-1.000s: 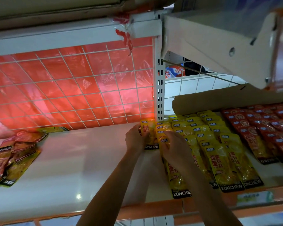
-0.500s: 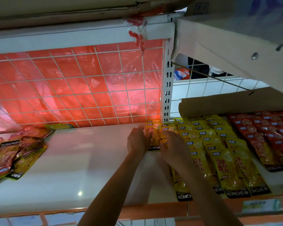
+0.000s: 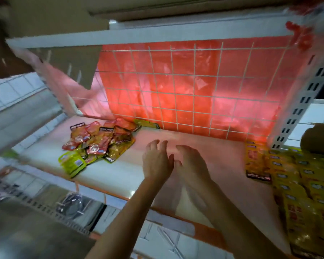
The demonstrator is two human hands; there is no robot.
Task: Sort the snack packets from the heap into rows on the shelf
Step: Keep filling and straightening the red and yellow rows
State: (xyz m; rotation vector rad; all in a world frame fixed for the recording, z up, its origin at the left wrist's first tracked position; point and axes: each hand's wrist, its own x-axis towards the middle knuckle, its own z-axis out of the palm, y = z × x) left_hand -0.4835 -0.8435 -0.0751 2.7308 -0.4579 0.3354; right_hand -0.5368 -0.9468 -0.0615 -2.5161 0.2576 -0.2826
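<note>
Now both hands are hovering side by side above a bare stretch of the shelf [image 3: 120, 176], the left hand [image 3: 157, 161] and the right hand [image 3: 192, 163] almost touching each other. Neither is holding anything: the fingers [image 3: 155, 144] of each are hanging loosely apart and slightly curled. Blur is hiding whether the palms are brushing the surface.

The step in hand is, by my reading, the reach for a fresh packet. To the left of the fingers and a little beyond the fingertips, the heap [image 3: 99, 141] is lying in a loose overlap of red and yellow packets, with a green packet [image 3: 72, 162] sticking out at its nearer corner. Well to the right of the fingers, the yellow rows [image 3: 297, 174] are lying shingled, apart from the heap.

Doing this well probably means taking a packet from the top of the heap, not tugging at a buried one, since the glossy film is likely to slide and drag its neighbours along. Pinching one edge and choosing a single colour per trip should help the rows stay clean.

Beyond the fingertips, the wire grid [image 3: 195, 113] is standing with a red plastic sheet [image 3: 195, 86] behind it.
</note>
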